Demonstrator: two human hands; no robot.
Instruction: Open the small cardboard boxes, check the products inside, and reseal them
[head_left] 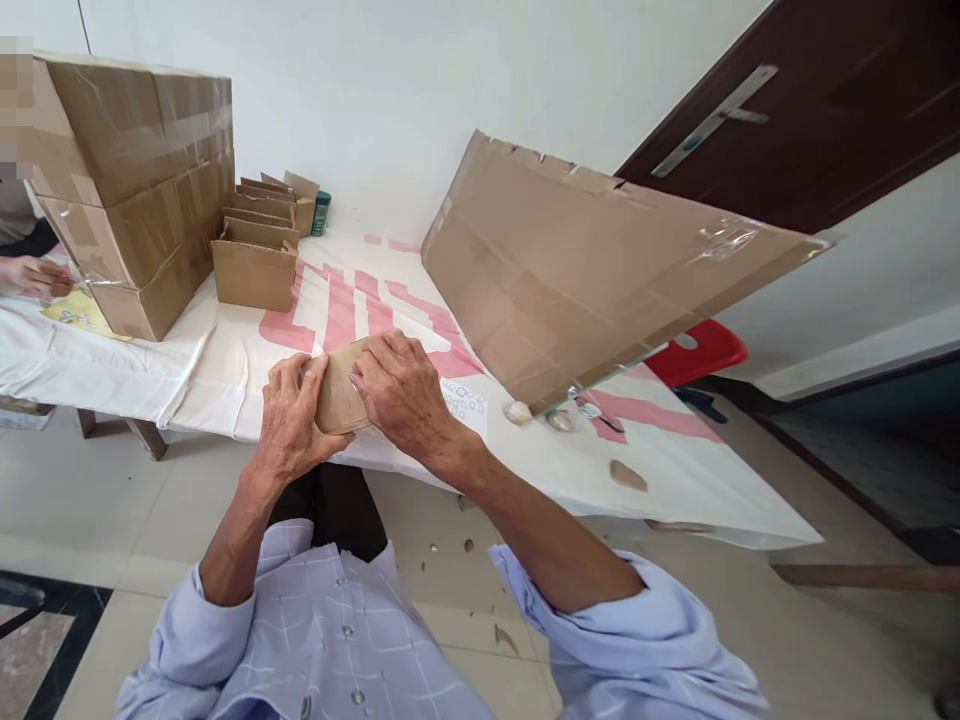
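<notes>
Near the front edge of the cloth-covered table, a small brown piece of cardboard [339,392] is between my hands; whether it is a small box or a folded sheet I cannot tell. My left hand [289,415] grips its left side, thumb along the near edge and fingers over the far side. From the right, my right hand [405,390] is closed on the cardboard's other side, fingertips bent against the upper face. Just beyond the right hand lies a white paper [466,402] with small printed shapes.
Stacked taped cartons [142,180] stand at left, beside small open boxes [255,270] and a green container [321,214]. A large cardboard panel [585,270] leans at right, near tape rolls [561,419] and a cardboard scrap [628,476]. Another person's hand [37,277] is at far left.
</notes>
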